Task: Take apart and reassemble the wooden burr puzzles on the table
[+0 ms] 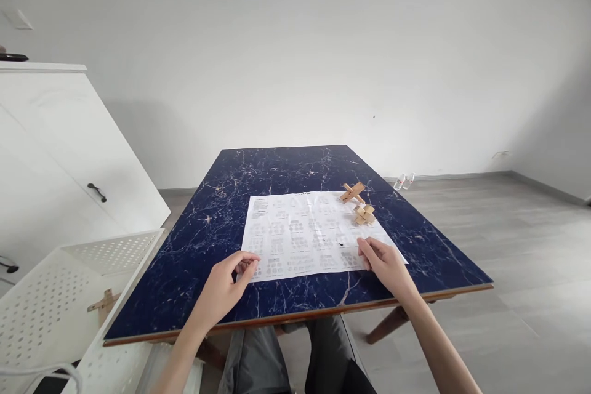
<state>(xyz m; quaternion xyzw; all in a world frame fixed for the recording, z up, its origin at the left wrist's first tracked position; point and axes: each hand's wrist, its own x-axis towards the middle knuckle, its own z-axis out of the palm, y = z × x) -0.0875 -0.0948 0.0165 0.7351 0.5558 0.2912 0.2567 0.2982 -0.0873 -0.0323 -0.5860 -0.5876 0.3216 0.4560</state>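
Left hand (226, 280) and right hand (386, 266): fingers curled at printed sheet (302, 237), cannot tell whether gripping; wooden burr (364, 215), wooden cross (353, 192) beyond right fingertips.

you have one printed sheet (302, 234) on one counter (277, 167); at the sheet's near side, left hand (227, 277) plus right hand (380, 260), two hands; at its right, two wooden block shapes (364, 215); farther right, two bottles (409, 181); well left of it, one wooden cross (106, 303) and two dark handles (96, 192).

left hand (229, 276): bare | right hand (384, 263): bare | trousers (259, 360): dark grey
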